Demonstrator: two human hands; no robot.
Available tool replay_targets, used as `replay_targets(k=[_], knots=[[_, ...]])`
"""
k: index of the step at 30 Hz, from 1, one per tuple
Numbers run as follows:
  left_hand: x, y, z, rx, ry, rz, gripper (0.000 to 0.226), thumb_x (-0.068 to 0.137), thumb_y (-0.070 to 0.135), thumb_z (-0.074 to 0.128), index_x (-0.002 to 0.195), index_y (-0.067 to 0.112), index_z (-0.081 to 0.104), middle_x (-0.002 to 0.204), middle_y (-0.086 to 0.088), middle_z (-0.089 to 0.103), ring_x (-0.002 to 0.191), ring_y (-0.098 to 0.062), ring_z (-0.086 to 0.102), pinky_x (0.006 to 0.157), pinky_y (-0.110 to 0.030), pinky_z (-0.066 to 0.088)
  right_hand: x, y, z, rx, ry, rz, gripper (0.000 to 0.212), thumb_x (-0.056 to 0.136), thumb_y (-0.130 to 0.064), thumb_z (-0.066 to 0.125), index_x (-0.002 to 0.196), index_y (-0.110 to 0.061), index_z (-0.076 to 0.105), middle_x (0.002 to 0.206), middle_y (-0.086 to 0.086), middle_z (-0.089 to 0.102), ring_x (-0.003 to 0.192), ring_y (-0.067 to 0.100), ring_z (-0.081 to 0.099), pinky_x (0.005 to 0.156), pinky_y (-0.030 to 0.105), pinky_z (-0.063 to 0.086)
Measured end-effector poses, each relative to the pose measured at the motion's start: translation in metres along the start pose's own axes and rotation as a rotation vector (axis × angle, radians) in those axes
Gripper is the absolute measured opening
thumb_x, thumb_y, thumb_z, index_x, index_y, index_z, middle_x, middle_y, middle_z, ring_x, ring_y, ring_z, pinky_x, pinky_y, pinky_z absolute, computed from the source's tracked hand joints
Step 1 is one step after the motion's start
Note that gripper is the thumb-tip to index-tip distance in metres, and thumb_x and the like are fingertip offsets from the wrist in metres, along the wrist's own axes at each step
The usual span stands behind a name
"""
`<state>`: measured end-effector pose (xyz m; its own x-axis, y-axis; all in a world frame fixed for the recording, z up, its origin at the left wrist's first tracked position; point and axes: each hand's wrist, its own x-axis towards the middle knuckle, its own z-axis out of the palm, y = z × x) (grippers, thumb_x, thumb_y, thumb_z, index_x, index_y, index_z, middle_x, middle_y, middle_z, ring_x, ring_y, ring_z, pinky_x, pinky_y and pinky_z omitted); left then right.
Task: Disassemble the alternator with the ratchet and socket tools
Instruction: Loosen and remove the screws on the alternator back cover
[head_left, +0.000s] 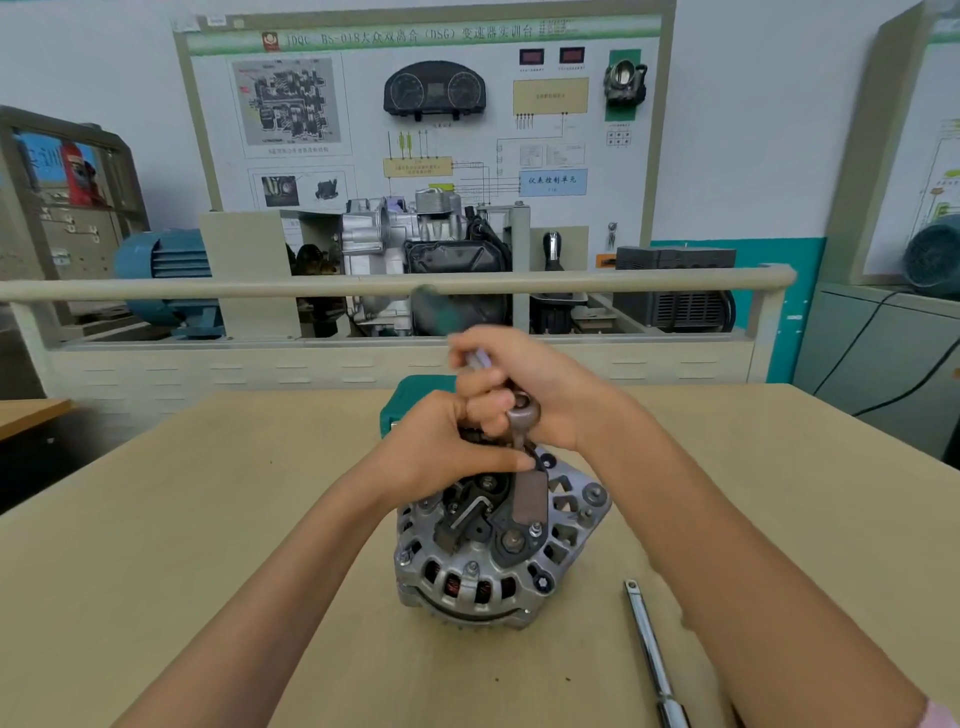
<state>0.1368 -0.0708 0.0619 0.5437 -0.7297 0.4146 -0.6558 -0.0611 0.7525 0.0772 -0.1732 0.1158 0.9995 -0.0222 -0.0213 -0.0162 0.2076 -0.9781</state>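
A workshop with a wall training board (415, 104) and a gearbox display behind a rail; in front lies a tan bench (208, 545), on which one alternator (498, 540) stands near the middle, its back cover facing up. One green tool case (410, 405) sits just behind it toward the far edge, and one loose chrome bar (652, 654) lies toward the near right edge, its length running near to far. Both hands meet directly above the alternator's far side: the right hand (540, 395) is curled around one ratchet (519, 410), whose blurred handle points up and away, while the left hand (447, 447) has its fingers folded around the ratchet's head and its thumb pressing where the socket meets the top.
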Motion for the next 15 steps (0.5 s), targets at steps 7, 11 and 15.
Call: replay_targets(k=[7,11,15], knots=[[-0.002,0.001,0.000,-0.021,-0.006,0.016,0.019,0.072,0.014,0.078,0.064,0.031,0.073,0.067,0.003,0.070,0.069,0.000,0.060,0.070,-0.016,0.047,-0.007,0.007,0.003,-0.055,0.052,-0.225,0.025,0.097,-0.025,0.045,0.074,-0.014,0.043,0.040,-0.009,0.029,0.028,0.006,0.027,0.032,0.015,0.027],[-0.003,0.002,-0.001,-0.072,0.007,0.036,0.027,0.076,0.013,0.074,0.061,0.035,0.072,0.065,0.015,0.068,0.069,0.004,0.061,0.067,-0.010,0.043,-0.011,0.009,0.011,-0.126,0.152,-0.421,0.027,0.098,-0.022,0.046,0.073,-0.011,0.044,0.040,-0.009,0.030,0.028,0.008,0.027,0.033,0.016,0.027],[-0.003,0.002,0.000,-0.055,-0.014,0.048,0.021,0.079,0.011,0.071,0.076,0.032,0.075,0.077,0.013,0.073,0.076,0.004,0.065,0.072,-0.010,0.047,-0.005,0.007,0.010,0.036,0.245,-0.387,0.026,0.098,-0.022,0.044,0.075,-0.011,0.044,0.039,-0.008,0.030,0.028,0.008,0.027,0.034,0.014,0.026]])
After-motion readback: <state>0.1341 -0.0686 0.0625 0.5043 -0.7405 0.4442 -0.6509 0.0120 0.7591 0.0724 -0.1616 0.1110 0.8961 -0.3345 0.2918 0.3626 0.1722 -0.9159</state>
